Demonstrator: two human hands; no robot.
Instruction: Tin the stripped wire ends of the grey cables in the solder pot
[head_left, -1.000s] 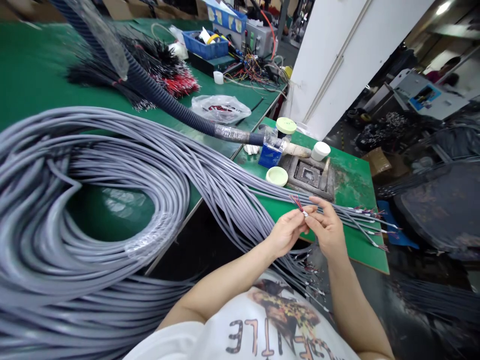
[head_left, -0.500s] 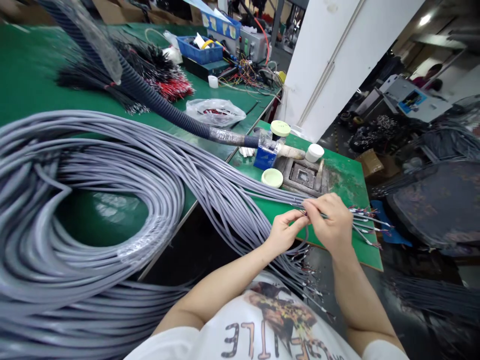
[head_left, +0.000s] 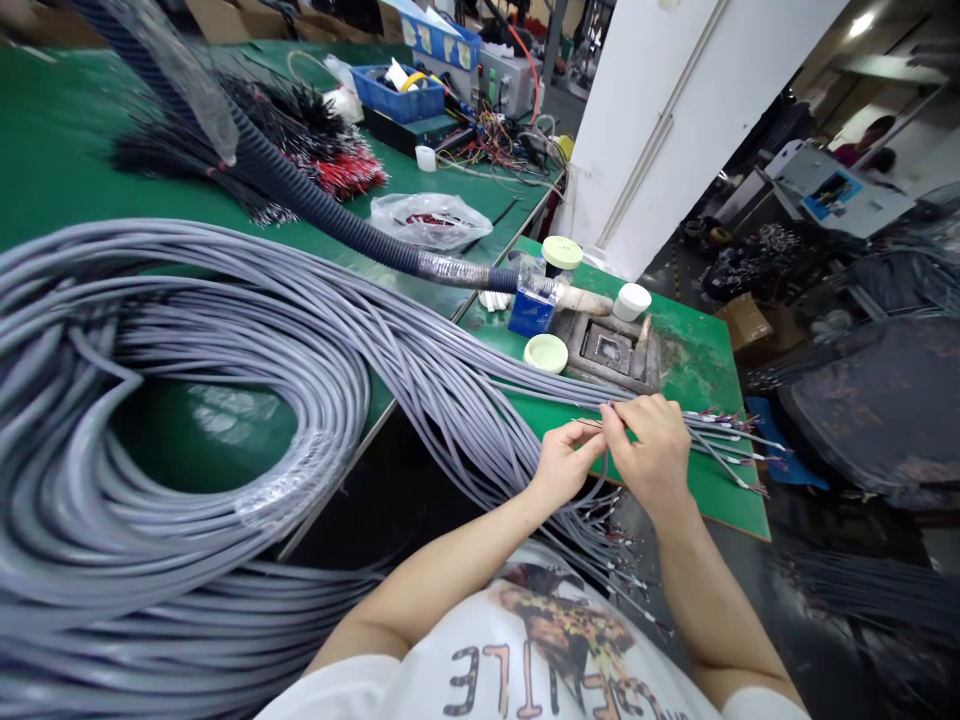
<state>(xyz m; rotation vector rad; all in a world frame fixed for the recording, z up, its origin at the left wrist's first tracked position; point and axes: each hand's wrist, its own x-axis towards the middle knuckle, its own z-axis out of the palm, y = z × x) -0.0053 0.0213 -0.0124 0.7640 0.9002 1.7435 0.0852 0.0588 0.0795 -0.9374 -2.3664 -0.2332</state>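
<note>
My left hand [head_left: 564, 462] and my right hand [head_left: 651, 450] meet over the near edge of the small green board. Both are closed in a pinch, fingertips almost touching, on thin dark wires [head_left: 586, 421] at the end of a grey cable [head_left: 605, 468] that hangs down between them. The exact grip is partly hidden by the fingers. Just behind the hands runs a bundle of grey cables [head_left: 517, 372]. Its stripped ends with coloured wires [head_left: 731, 455] lie to the right of my right hand. More cable ends [head_left: 622, 565] hang below the board's edge.
A large coil of grey cable [head_left: 300, 300] covers the left table. Beyond the hands stand a soldering pot [head_left: 609, 350], a pale green lid [head_left: 545, 353], a white cup [head_left: 631, 301] and a blue box [head_left: 531, 313]. A ribbed hose [head_left: 360, 240] crosses overhead. A person [head_left: 874, 140] is far right.
My right hand has shifted slightly left and turned a little. Thin wire tips now show above my left fingertips. The cables and the items on the board stay in place.
</note>
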